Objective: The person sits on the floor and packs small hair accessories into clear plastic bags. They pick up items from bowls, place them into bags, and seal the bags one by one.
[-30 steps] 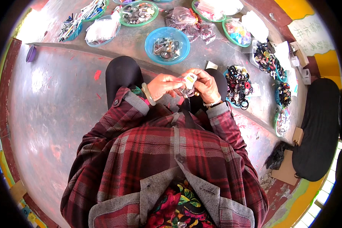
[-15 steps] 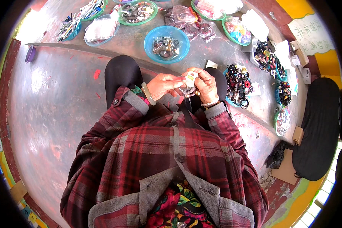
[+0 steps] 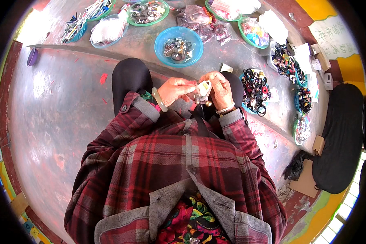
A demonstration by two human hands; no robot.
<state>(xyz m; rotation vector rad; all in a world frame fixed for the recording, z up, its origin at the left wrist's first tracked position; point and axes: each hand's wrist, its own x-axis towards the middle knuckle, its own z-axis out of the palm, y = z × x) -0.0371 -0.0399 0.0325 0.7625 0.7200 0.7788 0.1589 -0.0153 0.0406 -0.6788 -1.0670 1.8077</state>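
Above my lap, between my knees, a small white card (image 3: 204, 87) with a coloured print is held up in thin clear plastic, probably a little bag. My right hand (image 3: 221, 92) is closed on the card's upper right edge with thumb and fingers. My left hand (image 3: 171, 92), a pale bangle at its wrist, pinches at the plastic's left side. Small round shiny bits hang below the card; what they are is too small to tell. Just ahead stands a blue basin (image 3: 158, 48) with small bagged items inside. Right of my knee is a heap of dark hair ties (image 3: 254, 90).
Green-rimmed baskets (image 3: 166, 15) of small goods line the raised step ahead. A tray of clear bags (image 3: 108, 30) stands at the left, a purple bowl (image 3: 32, 57) farther left. More baskets of hair ties (image 3: 303, 100), a cardboard piece (image 3: 304, 179) and a long black object (image 3: 339, 138) lie at the right.
The card has tilted and sunk slightly lower between my hands, further into the clear plastic. My right fingers have shifted a little; my left hand has barely moved.
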